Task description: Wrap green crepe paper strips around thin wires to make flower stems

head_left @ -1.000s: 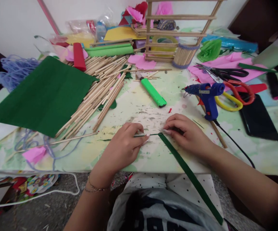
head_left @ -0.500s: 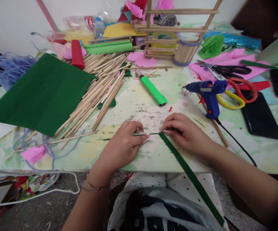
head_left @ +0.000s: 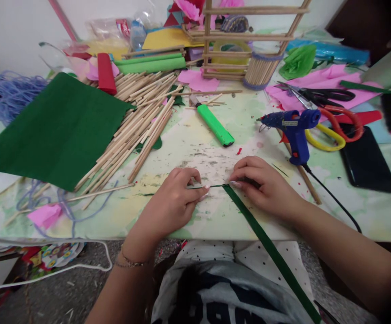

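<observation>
My left hand (head_left: pixel 177 198) is closed in a pinch on a thin, dark green wire-like stem (head_left: pixel 214 186) just above the tabletop. At the stem's right end my right hand (head_left: pixel 261 184) pinches the spot where a dark green strip (head_left: pixel 263 236) meets it. From there the strip slants down over the table's front edge and across the lap. Fingers hide part of the join. Beyond the hands lies a green utility knife (head_left: pixel 215 126). To the right of my right hand stands a blue hot glue gun (head_left: pixel 292 126) with a black cord.
A dark green sheet (head_left: pixel 56 130) and a heap of wooden sticks (head_left: pixel 141 121) cover the left side. At right are scissors (head_left: pixel 325 139) and a black phone (head_left: pixel 367 159). A stick frame (head_left: pixel 256 38) with a small stick cup (head_left: pixel 262 72) stands at the back.
The view has shifted very slightly. Both hands keep their hold on the stem and strip with almost no movement.
</observation>
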A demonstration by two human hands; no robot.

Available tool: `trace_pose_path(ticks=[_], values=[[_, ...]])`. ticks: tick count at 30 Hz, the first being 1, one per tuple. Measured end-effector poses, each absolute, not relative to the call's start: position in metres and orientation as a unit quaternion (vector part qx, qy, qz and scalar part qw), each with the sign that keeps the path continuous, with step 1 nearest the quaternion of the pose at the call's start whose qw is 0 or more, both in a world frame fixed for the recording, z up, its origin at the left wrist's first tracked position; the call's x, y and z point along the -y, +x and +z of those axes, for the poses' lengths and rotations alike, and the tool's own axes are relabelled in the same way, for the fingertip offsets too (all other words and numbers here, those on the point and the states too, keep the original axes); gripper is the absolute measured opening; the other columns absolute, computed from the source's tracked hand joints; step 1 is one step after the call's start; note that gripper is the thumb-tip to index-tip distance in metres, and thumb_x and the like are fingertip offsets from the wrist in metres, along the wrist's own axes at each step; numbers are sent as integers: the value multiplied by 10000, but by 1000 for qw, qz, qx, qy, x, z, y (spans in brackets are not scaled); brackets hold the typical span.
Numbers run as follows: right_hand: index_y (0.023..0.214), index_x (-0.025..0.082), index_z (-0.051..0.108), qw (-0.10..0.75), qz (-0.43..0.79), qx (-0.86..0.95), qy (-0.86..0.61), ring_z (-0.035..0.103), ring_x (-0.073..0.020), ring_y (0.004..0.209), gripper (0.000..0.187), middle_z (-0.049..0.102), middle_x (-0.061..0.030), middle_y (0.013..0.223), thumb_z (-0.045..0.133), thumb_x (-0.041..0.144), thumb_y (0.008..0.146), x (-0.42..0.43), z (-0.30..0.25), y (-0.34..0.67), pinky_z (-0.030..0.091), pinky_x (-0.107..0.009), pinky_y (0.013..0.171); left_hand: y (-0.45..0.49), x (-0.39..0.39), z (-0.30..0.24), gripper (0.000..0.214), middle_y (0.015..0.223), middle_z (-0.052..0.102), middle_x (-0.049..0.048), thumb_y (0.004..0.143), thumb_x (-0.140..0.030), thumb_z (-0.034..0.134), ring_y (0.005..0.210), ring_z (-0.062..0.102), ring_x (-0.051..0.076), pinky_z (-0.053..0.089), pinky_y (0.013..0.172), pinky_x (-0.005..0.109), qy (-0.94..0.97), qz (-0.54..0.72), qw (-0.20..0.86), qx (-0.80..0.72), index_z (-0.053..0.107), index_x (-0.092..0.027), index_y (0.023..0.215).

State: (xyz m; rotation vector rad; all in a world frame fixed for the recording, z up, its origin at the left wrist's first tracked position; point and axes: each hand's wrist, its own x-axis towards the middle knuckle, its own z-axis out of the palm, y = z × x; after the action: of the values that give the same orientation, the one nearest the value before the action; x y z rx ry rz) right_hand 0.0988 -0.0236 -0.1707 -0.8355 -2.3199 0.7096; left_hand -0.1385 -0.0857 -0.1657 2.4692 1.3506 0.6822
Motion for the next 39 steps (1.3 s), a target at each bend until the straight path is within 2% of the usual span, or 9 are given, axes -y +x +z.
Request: trace_pose_path(ticks=[15,19,25,31,39], values=[[912,174,664,272,246,882,-297,562,-203,908,196,605,-83,922,539,48,830,24,-172,100,480,-375,821,-138,86,-167,257,1051,563,134,914,-146,510,967,506,230,471,853,418,843,241,124,-465,761,-158,970],[896,158,674,288,181,902,-266,552,-210,844,190,616,-96,878,538,48,822,26,-169,100,485,-383,763,-139,86,-167,253,1061,560,137,908,-134,518,978,502,233,469,863,422,845,239,123,-462,757,-155,989],[916,137,677,260,54,937,-227,554,-230,805,233,654,-116,867,527,8,793,33,-165,99,493,-397,707,-139,86,-166,253,1063,568,140,914,-143,516,970,502,232,468,854,426,847,236,123,-460,754,-155,1000],[955,165,667,326,129,896,-274,589,-224,861,209,625,-114,915,528,65,836,32,-167,98,510,-389,751,-139,86,-166,256,1065,569,132,923,-159,508,976,502,229,467,858,424,846,236,127,-461,753,-164,999],[952,192,657,283,203,888,-300,581,-223,905,211,604,-93,940,520,72,845,29,-171,93,512,-400,805,-139,87,-166,269,1070,571,128,933,-169,488,975,502,224,470,865,425,846,235,125,-463,748,-171,1002]])
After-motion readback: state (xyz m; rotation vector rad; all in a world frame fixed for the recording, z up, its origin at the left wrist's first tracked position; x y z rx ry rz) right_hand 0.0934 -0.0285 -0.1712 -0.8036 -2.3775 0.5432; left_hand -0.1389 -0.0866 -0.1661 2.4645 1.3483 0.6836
